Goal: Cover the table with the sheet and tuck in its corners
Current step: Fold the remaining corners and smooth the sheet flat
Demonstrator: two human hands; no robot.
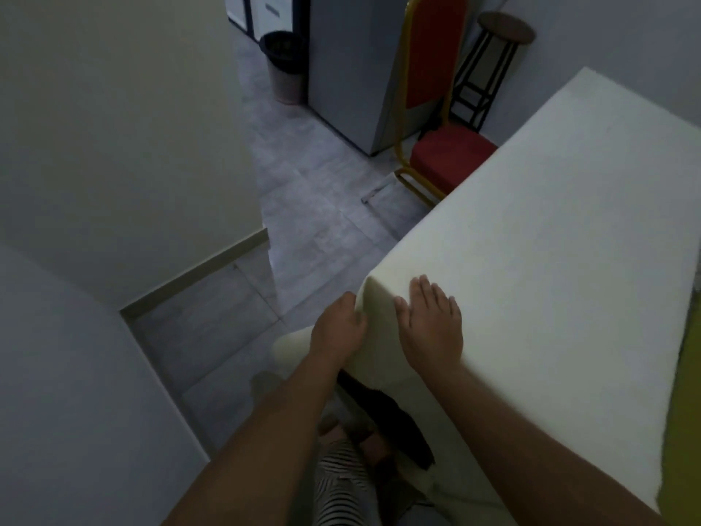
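Observation:
A cream-white sheet (550, 229) lies stretched over the table and fills the right half of the view. My right hand (432, 324) rests flat on the sheet at the table's near corner, fingers spread. My left hand (337, 332) is at the side of that corner, its fingers closed on the hanging fold of the sheet just below the edge. A loose bunch of sheet (292, 347) bulges under my left wrist. The dark underside of the table (394, 423) shows below the corner.
A red chair with a gold frame (444, 153) stands against the table's far edge, with a dark stool (493, 58) behind it. A bin (284, 66) stands by a white cabinet (349, 70). Pale walls close in on the left. A yellow-green strip (682, 411) shows at right.

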